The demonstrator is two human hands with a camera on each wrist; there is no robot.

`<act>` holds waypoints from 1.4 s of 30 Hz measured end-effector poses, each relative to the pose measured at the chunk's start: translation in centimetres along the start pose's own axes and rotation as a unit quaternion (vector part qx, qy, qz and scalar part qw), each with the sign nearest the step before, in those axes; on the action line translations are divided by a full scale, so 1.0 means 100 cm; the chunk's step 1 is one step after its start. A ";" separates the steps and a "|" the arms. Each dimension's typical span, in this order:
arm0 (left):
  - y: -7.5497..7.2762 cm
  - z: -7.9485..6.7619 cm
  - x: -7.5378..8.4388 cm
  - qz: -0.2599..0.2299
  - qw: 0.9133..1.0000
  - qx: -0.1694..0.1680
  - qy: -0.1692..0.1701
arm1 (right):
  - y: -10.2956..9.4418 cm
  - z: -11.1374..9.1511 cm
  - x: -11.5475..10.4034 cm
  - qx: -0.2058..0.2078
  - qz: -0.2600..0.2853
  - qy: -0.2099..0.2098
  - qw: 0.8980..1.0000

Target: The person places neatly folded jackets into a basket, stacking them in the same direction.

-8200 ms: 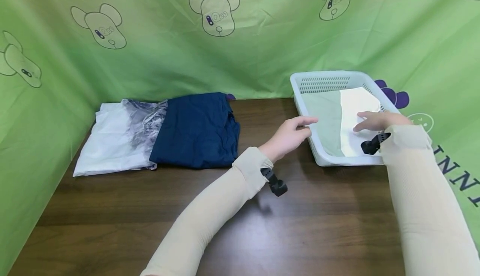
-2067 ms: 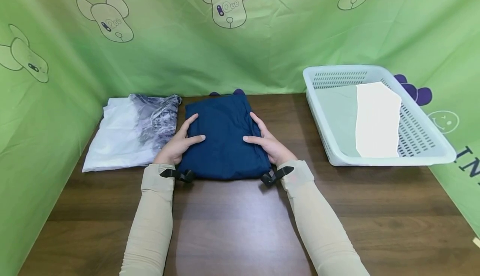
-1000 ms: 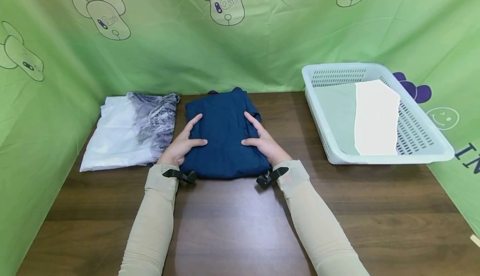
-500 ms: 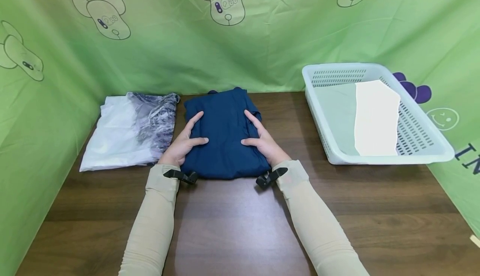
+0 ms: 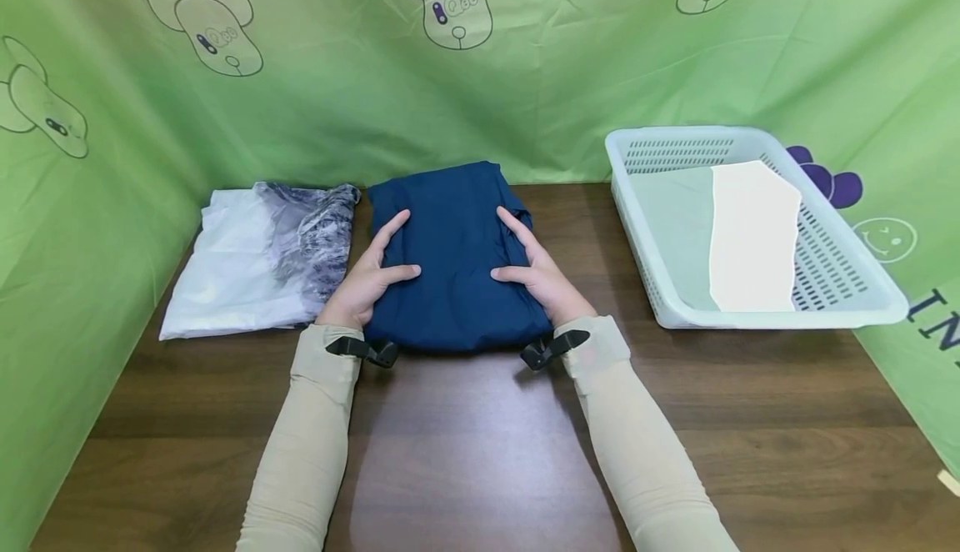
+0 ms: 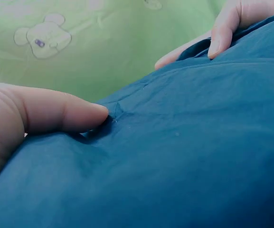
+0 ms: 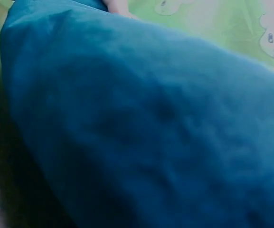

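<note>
A folded navy-blue garment [image 5: 453,260] is between both hands at the middle of the table. My left hand [image 5: 363,285] grips its left side, thumb on top and the lower fingers hidden under the cloth. On the opposite side my right hand [image 5: 551,285] holds it the same way. In the left wrist view the navy cloth [image 6: 174,147] dips under the left thumb [image 6: 65,111], and the right-hand fingers [image 6: 224,31] show across it. Navy cloth [image 7: 141,109] fills most of the right wrist view. Left of it lies a folded white garment with a grey print [image 5: 255,264].
On the right stands a pale blue plastic basket [image 5: 780,319]. A flat grey-green sheet [image 5: 671,235] and a white piece [image 5: 753,239] lie in it. Green curtain [image 5: 555,110] hangs along the back and sides of the brown wooden table [image 5: 450,444].
Earlier my hands were at the basket, and the navy garment lay against the white one. It now sits further right, in both hands. In the last half second its far edge has risen.
</note>
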State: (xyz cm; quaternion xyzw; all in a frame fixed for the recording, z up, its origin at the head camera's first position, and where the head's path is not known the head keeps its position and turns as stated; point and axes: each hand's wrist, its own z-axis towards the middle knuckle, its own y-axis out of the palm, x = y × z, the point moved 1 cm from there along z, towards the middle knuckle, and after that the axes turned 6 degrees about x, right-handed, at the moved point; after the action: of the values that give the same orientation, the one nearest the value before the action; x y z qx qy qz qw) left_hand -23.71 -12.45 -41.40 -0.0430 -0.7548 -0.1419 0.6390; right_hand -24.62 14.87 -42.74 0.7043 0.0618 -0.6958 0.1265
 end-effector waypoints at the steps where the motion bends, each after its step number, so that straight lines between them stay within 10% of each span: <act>1: 0.001 -0.001 0.001 -0.004 1.000 -0.001 0.001 | -0.001 0.000 -0.002 -0.004 0.004 0.000 1.000; 24: 0.040 -0.016 0.032 -0.082 0.995 -0.039 0.048 | -0.029 -0.025 -0.064 -0.050 -0.024 -0.023 0.998; 42: 0.097 -0.002 0.057 -0.155 0.977 -0.105 0.098 | -0.067 -0.060 -0.118 0.000 0.009 -0.042 0.999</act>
State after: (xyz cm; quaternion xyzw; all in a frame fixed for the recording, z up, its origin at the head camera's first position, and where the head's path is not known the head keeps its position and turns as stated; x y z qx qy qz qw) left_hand -22.13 -3.94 -34.27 0.0220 -0.6665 -0.3216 0.6722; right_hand -20.90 23.88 -31.64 0.6750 0.0507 -0.7235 0.1352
